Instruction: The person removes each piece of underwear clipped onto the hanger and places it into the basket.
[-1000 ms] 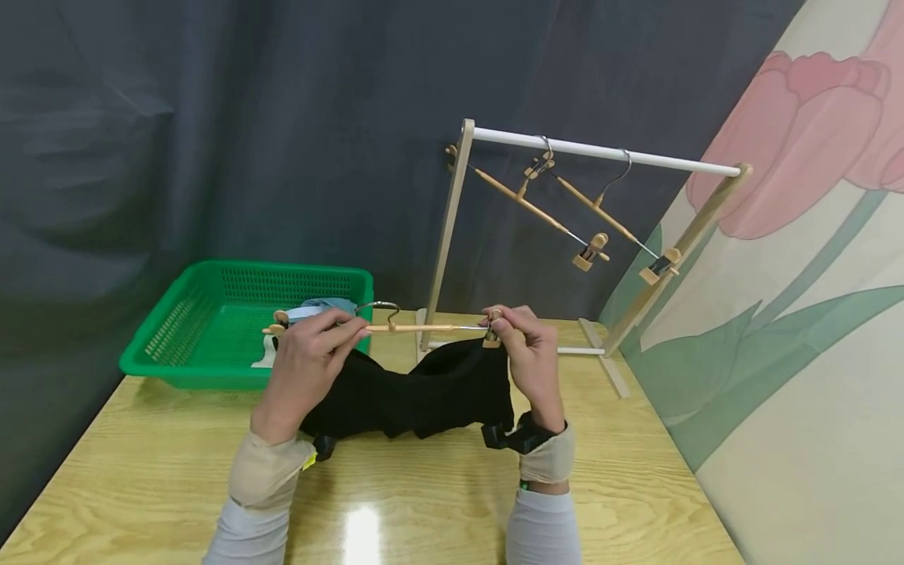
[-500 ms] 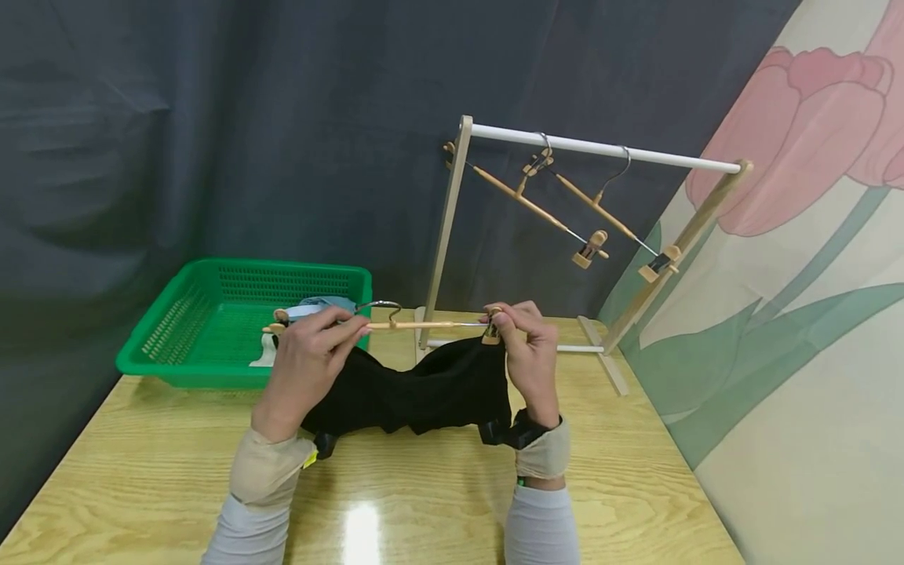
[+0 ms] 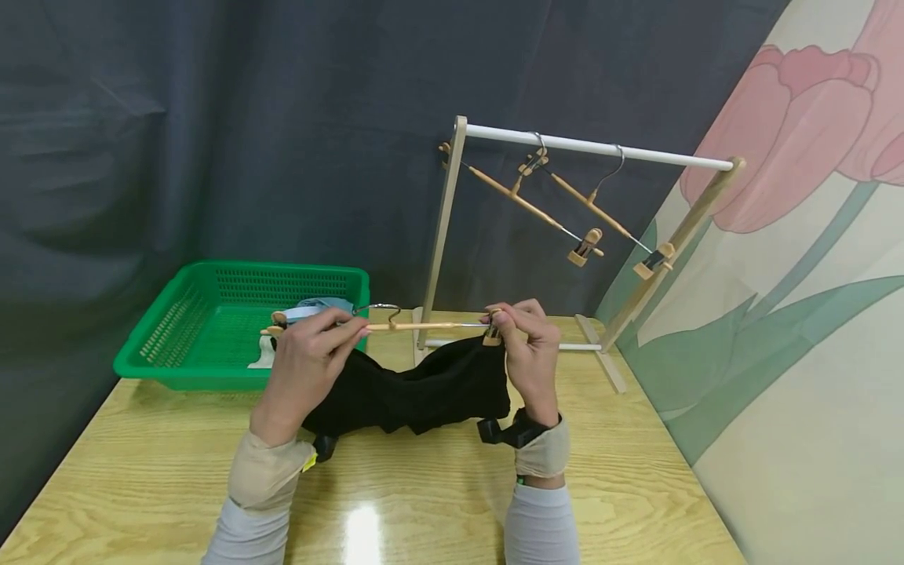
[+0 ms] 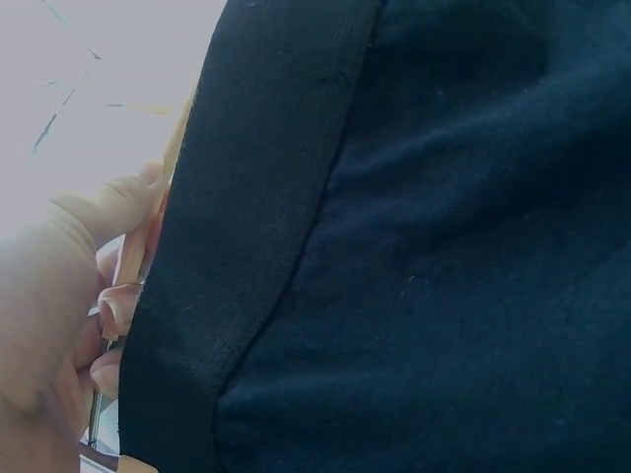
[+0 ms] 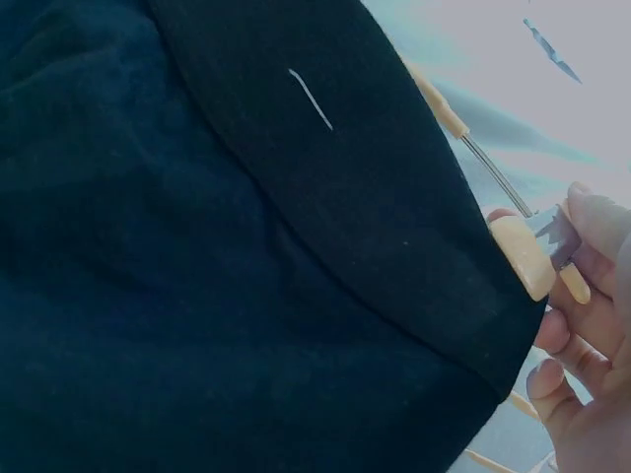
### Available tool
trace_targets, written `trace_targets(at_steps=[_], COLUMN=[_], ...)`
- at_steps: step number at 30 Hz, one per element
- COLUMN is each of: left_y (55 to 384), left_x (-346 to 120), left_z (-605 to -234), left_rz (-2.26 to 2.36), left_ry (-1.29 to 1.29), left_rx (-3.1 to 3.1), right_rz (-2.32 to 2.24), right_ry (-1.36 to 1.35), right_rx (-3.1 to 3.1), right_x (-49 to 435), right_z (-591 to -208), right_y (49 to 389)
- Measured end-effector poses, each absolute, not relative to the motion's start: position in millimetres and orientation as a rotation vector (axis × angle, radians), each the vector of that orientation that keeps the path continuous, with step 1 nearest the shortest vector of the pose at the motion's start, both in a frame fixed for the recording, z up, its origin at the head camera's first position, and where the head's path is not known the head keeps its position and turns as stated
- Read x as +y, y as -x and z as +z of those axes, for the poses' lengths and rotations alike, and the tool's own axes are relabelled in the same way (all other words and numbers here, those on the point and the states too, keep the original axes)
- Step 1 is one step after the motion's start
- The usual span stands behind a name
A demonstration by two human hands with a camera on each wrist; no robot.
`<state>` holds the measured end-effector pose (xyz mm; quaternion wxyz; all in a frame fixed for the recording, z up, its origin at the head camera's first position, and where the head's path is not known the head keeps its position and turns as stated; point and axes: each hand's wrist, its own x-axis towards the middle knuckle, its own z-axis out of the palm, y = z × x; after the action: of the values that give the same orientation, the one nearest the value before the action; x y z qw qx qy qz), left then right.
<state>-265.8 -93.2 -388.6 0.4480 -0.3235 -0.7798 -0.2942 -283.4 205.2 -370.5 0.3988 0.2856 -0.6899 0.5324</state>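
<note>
A wooden clip hanger with a metal hook is held level above the table. Below it hangs a black garment with a wide waistband, also filling much of the left wrist view as dark cloth. My left hand grips the hanger's bar towards its left end, where a clip sticks out beyond the knuckles. At the other end my right hand pinches the right clip between thumb and fingers. In the right wrist view that clip's wooden jaw piece lies against the waistband's upper corner.
Behind my left hand stands a green basket containing light blue cloth and something white. To the back right, two more clip hangers hang on a rack with a white rail. A painted wall borders the table's right side.
Both hands keep their hold with hardly any motion. The garment's lower right corner has risen slightly, and the head view has shifted a little.
</note>
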Motion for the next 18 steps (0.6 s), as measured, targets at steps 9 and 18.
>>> trace_targets(at_steps=[9,18], left_y=[262.7,257.7], left_x=[-93.1,-94.3], left_z=[-386.3,-380.6], left_rz=[-0.712,-0.716], left_ry=[0.803,0.808], left_rx=[-1.916,-1.89], right_rz=[1.334,1.311], right_ry=[-0.754,-0.805], right_rx=[-1.671,-1.571], right_x=[204.9,200.9], right_z=[-371.8,-370.8], right_y=[284.5,283.7])
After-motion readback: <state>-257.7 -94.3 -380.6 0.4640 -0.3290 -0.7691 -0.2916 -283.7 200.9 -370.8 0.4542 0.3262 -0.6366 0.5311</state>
